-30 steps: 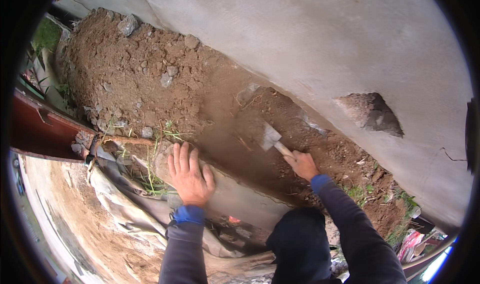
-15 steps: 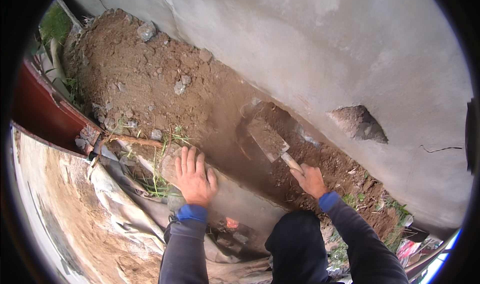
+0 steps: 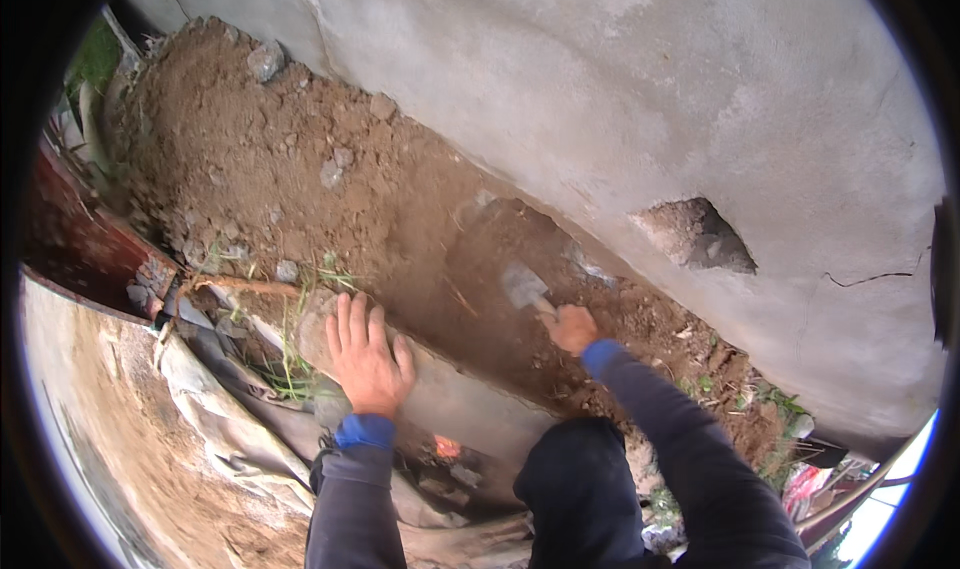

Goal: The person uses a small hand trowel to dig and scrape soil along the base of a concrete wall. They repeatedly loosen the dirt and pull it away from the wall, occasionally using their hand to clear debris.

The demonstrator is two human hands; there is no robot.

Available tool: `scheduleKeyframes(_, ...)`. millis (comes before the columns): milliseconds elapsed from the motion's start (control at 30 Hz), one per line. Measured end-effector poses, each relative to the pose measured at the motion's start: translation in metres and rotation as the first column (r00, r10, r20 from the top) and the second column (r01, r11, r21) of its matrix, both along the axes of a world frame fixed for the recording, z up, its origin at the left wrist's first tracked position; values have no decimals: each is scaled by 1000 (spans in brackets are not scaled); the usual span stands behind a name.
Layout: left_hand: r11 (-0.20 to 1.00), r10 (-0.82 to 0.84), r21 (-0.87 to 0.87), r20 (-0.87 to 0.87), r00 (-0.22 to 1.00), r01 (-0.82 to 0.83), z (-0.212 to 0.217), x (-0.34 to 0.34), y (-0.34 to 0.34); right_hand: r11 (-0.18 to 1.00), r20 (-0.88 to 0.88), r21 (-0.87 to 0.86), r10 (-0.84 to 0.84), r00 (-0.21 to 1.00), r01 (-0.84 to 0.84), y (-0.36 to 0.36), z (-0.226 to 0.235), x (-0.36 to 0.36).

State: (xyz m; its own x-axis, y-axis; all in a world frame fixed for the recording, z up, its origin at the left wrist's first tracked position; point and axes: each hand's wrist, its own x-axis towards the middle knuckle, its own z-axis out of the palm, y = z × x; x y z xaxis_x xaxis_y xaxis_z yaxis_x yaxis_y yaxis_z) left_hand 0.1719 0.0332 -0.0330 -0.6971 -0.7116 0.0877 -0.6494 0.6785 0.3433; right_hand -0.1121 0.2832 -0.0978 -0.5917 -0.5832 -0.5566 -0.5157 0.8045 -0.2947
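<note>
My right hand (image 3: 570, 328) grips the handle of a small metal trowel (image 3: 522, 287), whose blade points into a dug hollow in the brown soil (image 3: 300, 169) at the foot of a grey plastered wall (image 3: 650, 99). My left hand (image 3: 368, 357) lies flat, fingers spread, on a grey concrete slab (image 3: 450, 399) that edges the soil. Both forearms wear dark sleeves with blue cuffs. My dark-trousered knee (image 3: 585, 489) is between the arms.
A broken hole (image 3: 695, 237) shows in the wall to the right. Stones (image 3: 266, 62) lie on the soil mound. Thin grass and a root (image 3: 250, 287) run beside the slab. Crumpled grey sheeting (image 3: 230, 409) and a rusty red edge (image 3: 90, 249) lie at left.
The trowel has swung from the open soil surface down toward the hollow by the wall, with my right hand following. My left hand stays planted on the slab.
</note>
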Motion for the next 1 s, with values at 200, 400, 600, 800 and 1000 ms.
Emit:
scheduleKeyframes(200, 1000, -4, -14, 15, 1000, 5, 1, 1, -1, 996, -52, -80, -27, 998, 23, 29, -74, 14)
scheduleKeyframes(400, 1000, -17, 4, 73, 997, 17, 0, 3, -2, 985, 68, -166, -34, 997, 44, 17, -49, 5)
scheduleKeyframes(600, 1000, -10, 12, 80, 997, 9, 2, 1, -2, 999, -42, -21, 45, 998, -46, 18, -14, 6)
scheduleKeyframes(800, 1000, -12, -27, 87, 996, 15, 0, 1, 0, 948, -84, -318, 0, 996, -26, 30, -35, 26)
scheduleKeyframes(1000, 999, -8, -49, 74, 997, 12, 0, -1, -2, 968, -65, -251, -28, 998, 11, 14, -65, 34)
